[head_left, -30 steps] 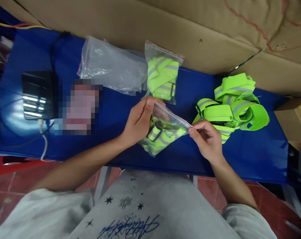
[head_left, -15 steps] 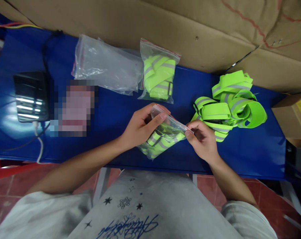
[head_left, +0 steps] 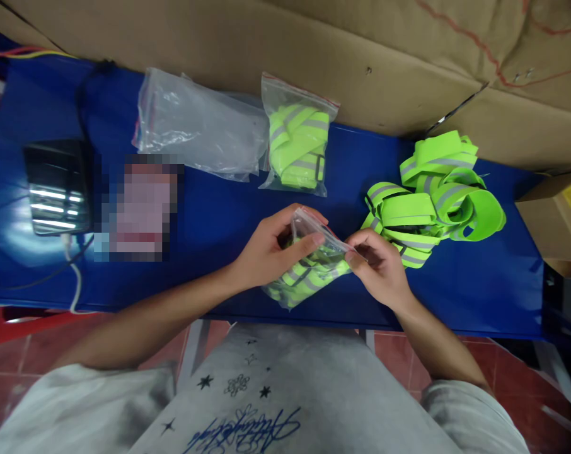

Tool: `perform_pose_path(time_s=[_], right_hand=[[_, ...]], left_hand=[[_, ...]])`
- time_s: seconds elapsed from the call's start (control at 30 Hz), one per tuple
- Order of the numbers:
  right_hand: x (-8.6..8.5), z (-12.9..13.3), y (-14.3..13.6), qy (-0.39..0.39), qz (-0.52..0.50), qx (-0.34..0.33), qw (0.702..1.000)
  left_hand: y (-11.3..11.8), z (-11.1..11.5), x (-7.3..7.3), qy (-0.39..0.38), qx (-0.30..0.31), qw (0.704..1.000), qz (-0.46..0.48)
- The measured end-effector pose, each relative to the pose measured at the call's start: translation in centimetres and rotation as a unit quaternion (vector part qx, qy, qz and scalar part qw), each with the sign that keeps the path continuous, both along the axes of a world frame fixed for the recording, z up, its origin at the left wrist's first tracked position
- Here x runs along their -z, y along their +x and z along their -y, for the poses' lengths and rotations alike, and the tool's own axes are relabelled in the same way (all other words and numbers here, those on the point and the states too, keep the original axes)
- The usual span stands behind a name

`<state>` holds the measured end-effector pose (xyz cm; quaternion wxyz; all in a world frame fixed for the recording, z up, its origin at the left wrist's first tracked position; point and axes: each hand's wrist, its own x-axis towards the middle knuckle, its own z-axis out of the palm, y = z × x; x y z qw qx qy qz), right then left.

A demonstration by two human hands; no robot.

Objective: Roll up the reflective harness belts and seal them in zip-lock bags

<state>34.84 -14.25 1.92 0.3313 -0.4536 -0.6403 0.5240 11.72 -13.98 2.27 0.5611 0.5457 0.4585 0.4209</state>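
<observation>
A clear zip bag (head_left: 309, 271) with yellow-green reflective straps inside is held near the table's front edge. My left hand (head_left: 276, 249) grips its upper left part, the thumb lying over the plastic. The right end of the bag's red-lined top is pinched between thumb and fingers of my right hand (head_left: 377, 261). Beyond them lies a second bag (head_left: 299, 142), filled with folded straps. Several loose strap bundles (head_left: 427, 205) are heaped to the right of it, just past my right hand.
Flat clear bags (head_left: 200, 126) lie at the back left of the blue table (head_left: 210, 221). A black device (head_left: 58, 186) with cables and a pixelated item (head_left: 144, 208) are at left. Cardboard (head_left: 351, 69) borders the back; an open box (head_left: 554, 221) stands at right.
My right hand has shifted slightly left along the bag's top edge. My left hand and the held bag have moved slightly toward my body.
</observation>
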Motion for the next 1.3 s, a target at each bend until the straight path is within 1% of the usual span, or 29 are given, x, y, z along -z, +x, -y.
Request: perform_pose_path(time_s=[0.1,0.23,0.4,0.53,0.67,0.93,1.17,1.3], right_hand=[[-0.1,0.1,-0.1,0.003,0.000,0.000,1.000],[-0.2,0.2,-0.2,0.004,-0.003,-0.005,1.000],[-0.2,0.3,-0.4,-0.010,0.002,-0.004,1.000],[0.0,0.5,-0.4,-0.015,0.003,-0.010,1.000],[0.0,0.6,-0.4,-0.009,0.004,-0.007,1.000],[-0.1,0.6,-0.6,-0.008,0.016,-0.019,1.000],[0.0,0.6,-0.7,-0.001,0.020,-0.033,0.999],[-0.2,0.5,-0.6,0.003,0.021,-0.035,0.999]], left_hand=[[0.1,0.2,0.1,-0.014,0.013,1.000,0.005],[0.2,0.4,0.4,-0.006,0.016,1.000,0.001],[0.4,0.8,0.7,-0.009,0.024,0.999,-0.024],[0.7,1.0,0.7,0.007,0.036,0.998,-0.051],[0.9,1.2,0.9,0.023,0.043,0.997,-0.056],[1.1,1.5,1.2,0.022,0.079,0.995,-0.061],[1.7,1.7,1.5,0.026,0.099,0.994,-0.044],[1.7,1.9,1.7,0.018,0.137,0.990,-0.036]])
